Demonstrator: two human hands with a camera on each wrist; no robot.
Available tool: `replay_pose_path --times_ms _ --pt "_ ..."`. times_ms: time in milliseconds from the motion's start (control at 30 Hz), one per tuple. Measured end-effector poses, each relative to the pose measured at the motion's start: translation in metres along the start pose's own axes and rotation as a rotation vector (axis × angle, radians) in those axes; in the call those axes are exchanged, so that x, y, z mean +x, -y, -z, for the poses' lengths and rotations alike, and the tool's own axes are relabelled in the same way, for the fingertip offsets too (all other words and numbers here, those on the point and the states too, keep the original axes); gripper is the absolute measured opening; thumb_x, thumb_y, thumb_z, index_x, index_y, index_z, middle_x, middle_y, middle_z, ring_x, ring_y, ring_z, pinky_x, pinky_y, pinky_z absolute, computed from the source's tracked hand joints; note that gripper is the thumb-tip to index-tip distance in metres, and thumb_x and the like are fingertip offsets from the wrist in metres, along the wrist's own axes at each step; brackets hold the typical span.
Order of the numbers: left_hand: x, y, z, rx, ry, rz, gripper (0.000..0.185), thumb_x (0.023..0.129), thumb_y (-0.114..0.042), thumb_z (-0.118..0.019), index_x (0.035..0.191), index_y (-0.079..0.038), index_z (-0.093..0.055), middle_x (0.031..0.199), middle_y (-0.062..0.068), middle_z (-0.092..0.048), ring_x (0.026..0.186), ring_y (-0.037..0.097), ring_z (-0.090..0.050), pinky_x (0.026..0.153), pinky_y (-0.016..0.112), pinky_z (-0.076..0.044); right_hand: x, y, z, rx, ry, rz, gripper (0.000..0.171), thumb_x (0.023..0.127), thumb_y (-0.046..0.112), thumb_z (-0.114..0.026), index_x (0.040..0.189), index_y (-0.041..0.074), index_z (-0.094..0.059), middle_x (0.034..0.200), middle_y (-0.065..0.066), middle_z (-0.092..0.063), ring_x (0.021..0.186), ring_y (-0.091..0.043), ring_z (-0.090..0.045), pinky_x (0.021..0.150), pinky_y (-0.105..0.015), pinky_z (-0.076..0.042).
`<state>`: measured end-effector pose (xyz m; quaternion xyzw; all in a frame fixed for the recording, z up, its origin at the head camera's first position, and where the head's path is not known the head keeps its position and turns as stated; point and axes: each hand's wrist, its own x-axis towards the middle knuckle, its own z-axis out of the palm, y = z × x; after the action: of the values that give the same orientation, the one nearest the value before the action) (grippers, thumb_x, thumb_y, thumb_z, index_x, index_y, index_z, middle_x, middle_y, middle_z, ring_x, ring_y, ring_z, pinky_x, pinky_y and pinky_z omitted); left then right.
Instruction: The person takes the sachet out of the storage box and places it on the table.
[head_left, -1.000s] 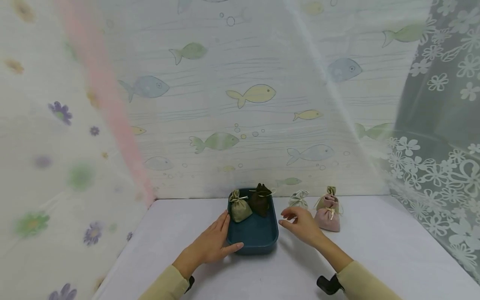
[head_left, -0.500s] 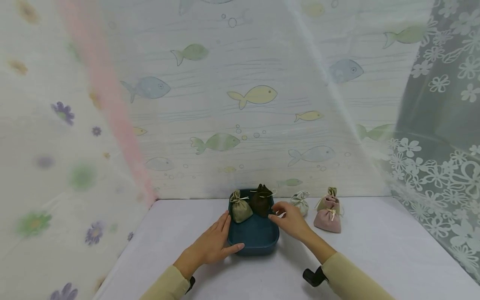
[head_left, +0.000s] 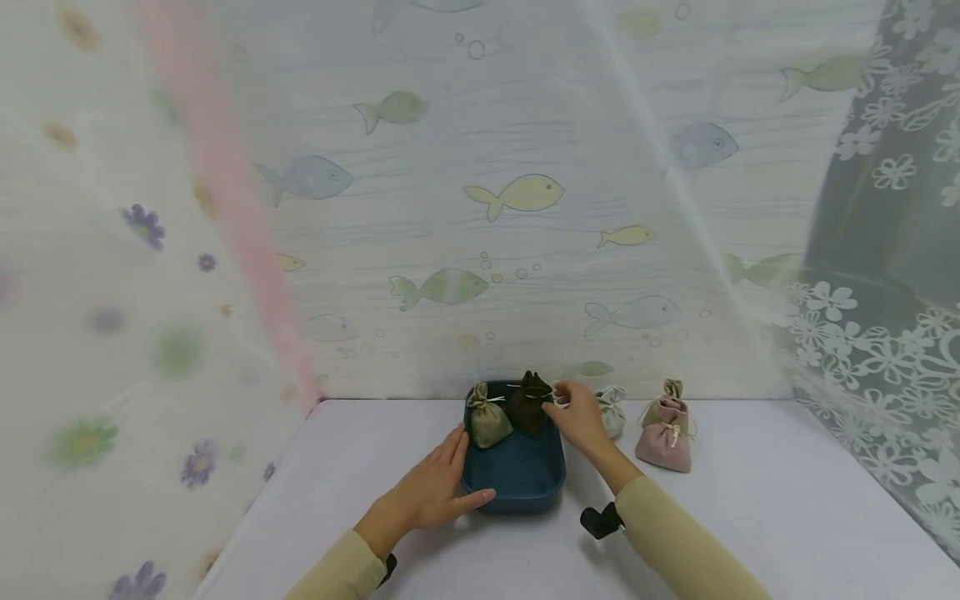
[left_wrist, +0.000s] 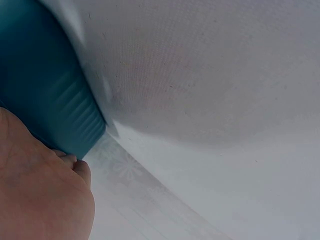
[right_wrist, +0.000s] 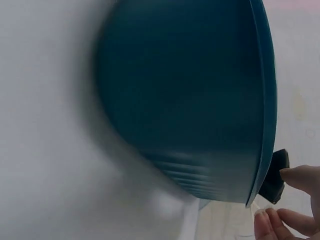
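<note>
A dark blue rectangular tray [head_left: 517, 479] stands on the white table. Inside it, toward the back, sit an olive-green drawstring pouch [head_left: 490, 425] on the left and a dark brown drawstring pouch [head_left: 528, 408] on the right. My left hand [head_left: 431, 487] rests along the tray's left side, fingers straight and thumb at the front corner. At the tray's right rim, my right hand [head_left: 581, 421] has its thumb against or just beside the brown pouch. In the right wrist view a gap shows between that thumb and the bent fingers [right_wrist: 267, 222].
Right of the tray stand a pale grey-green pouch [head_left: 611, 414], partly behind my right hand, and a pink pouch [head_left: 665, 446] in front of another olive pouch [head_left: 672, 388]. A fish-patterned curtain [head_left: 517, 250] hangs along the table's back edge.
My right hand has moved left and then back, from beside the tray to the brown pouch. The left hand stays against the tray. The head view has shifted slightly.
</note>
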<state>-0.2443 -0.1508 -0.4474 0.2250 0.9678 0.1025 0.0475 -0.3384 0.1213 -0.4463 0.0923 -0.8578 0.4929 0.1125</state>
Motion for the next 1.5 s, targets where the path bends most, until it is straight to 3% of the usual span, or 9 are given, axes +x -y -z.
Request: replay_pose_path --times_ms 433,700,1000,1267,1500 --pt "0.001 0.003 -0.006 0.007 -0.004 -0.002 0.113 0.093 -0.084 -0.034 0.163 0.002 -0.011 0.171 0.017 -0.003 0.157 0.031 -0.012 0.124 0.05 -0.023 0.017 -0.005 -0.008 -0.009 0.091 -0.015 0.052 0.094 0.009 -0.072 0.14 -0.009 -0.054 0.136 -0.028 -0.059 0.123 -0.044 -0.056 0.1 -0.056 -0.049" --pt "0.002 0.001 -0.007 0.012 -0.013 -0.002 0.113 0.094 -0.083 -0.033 0.162 0.004 -0.013 0.171 0.018 -0.005 0.157 0.031 -0.015 0.123 0.05 -0.026 0.02 -0.007 -0.016 -0.042 0.141 0.0 0.051 0.094 0.01 -0.072 0.139 -0.007 -0.055 0.136 -0.026 -0.059 0.124 -0.044 -0.056 0.102 -0.057 -0.047" --pt "-0.003 -0.004 -0.003 -0.017 -0.02 -0.009 0.107 0.097 -0.075 -0.042 0.161 0.006 -0.014 0.17 0.02 -0.006 0.156 0.034 -0.015 0.122 0.053 -0.026 0.018 -0.008 -0.025 -0.081 0.109 0.104 0.039 0.092 0.007 -0.074 0.125 -0.01 -0.064 0.122 -0.025 -0.064 0.115 -0.043 -0.06 0.099 -0.056 -0.049" --pt "-0.003 -0.002 -0.008 -0.008 -0.009 0.001 0.113 0.094 -0.083 -0.034 0.162 0.004 -0.012 0.171 0.019 -0.004 0.157 0.032 -0.014 0.123 0.051 -0.025 0.019 -0.009 -0.029 -0.117 0.125 0.094 0.033 0.093 0.009 -0.074 0.121 -0.008 -0.068 0.117 -0.023 -0.066 0.112 -0.041 -0.062 0.097 -0.054 -0.05" --pt "-0.002 -0.002 -0.004 -0.009 -0.012 -0.003 0.112 0.094 -0.082 -0.035 0.162 0.004 -0.013 0.171 0.018 -0.005 0.157 0.032 -0.015 0.122 0.051 -0.026 0.022 -0.01 -0.029 -0.169 0.119 0.161 0.018 0.096 0.007 -0.069 0.108 -0.007 -0.07 0.105 -0.019 -0.068 0.1 -0.036 -0.063 0.089 -0.052 -0.052"
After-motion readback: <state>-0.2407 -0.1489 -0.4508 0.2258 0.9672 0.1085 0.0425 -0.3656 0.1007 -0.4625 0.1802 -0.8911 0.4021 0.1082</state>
